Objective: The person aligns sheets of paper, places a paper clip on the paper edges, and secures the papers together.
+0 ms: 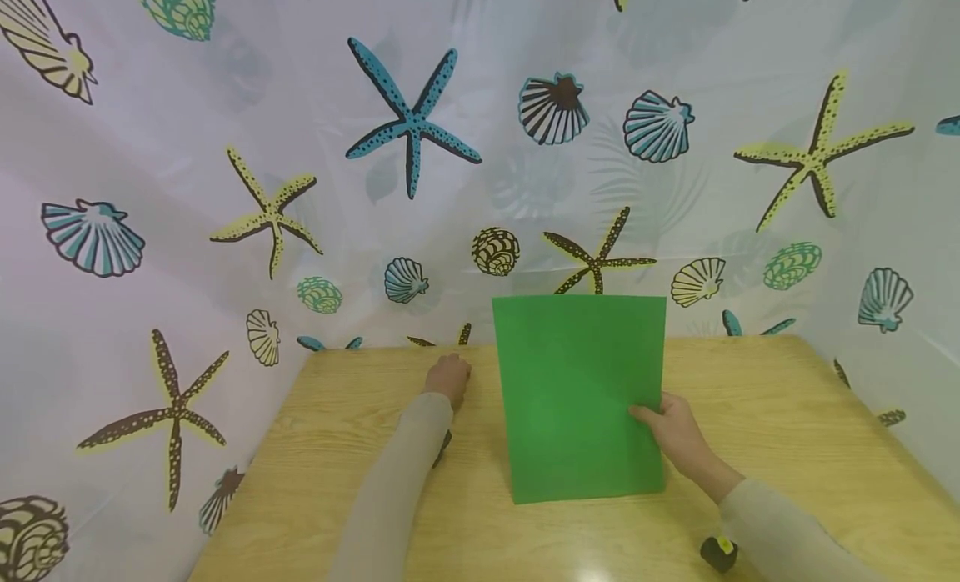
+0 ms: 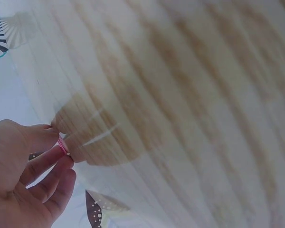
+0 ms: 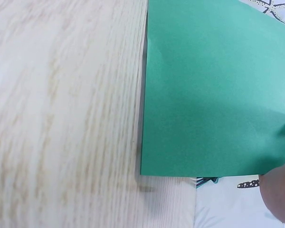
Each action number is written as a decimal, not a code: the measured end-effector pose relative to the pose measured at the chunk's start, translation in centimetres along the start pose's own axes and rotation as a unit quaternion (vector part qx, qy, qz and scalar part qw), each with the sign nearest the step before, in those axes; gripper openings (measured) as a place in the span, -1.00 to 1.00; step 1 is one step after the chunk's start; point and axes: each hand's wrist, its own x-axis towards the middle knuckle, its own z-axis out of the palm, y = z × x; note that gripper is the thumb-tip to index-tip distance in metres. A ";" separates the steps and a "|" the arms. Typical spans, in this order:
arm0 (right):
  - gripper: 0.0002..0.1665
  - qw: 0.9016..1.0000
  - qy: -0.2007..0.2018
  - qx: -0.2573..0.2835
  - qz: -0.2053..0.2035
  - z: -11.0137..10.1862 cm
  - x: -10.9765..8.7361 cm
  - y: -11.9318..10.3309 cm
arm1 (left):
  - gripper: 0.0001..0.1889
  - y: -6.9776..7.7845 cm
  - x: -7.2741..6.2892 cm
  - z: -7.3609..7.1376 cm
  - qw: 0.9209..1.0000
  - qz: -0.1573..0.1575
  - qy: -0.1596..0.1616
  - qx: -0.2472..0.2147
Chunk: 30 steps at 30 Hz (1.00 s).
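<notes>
A sheet of green paper (image 1: 581, 398) stands nearly upright over the table, its lower edge close to the wood. My right hand (image 1: 675, 432) grips it by the right edge, thumb on the near face; the other fingers are behind the sheet. In the right wrist view the green paper (image 3: 213, 95) fills much of the picture. Left of the paper, near the table's back edge, is my left hand (image 1: 448, 378). Thumb and fingers of the left hand (image 2: 33, 166) pinch a small thing with a pinkish-red edge (image 2: 63, 144), mostly hidden by the fingertips.
A light wooden table (image 1: 337, 423) lies below both hands. White cloth (image 1: 337, 207) printed with starfish and shells hangs behind it and at both sides. A small black thing with a yellow mark (image 1: 718, 554) is beside the right sleeve.
</notes>
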 end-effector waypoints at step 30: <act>-0.54 1.000 -0.006 0.000 0.001 -0.1 0.0 -0.1 | -0.89 -0.4 0.2 0.4 0.998 0.003 0.062 -0.024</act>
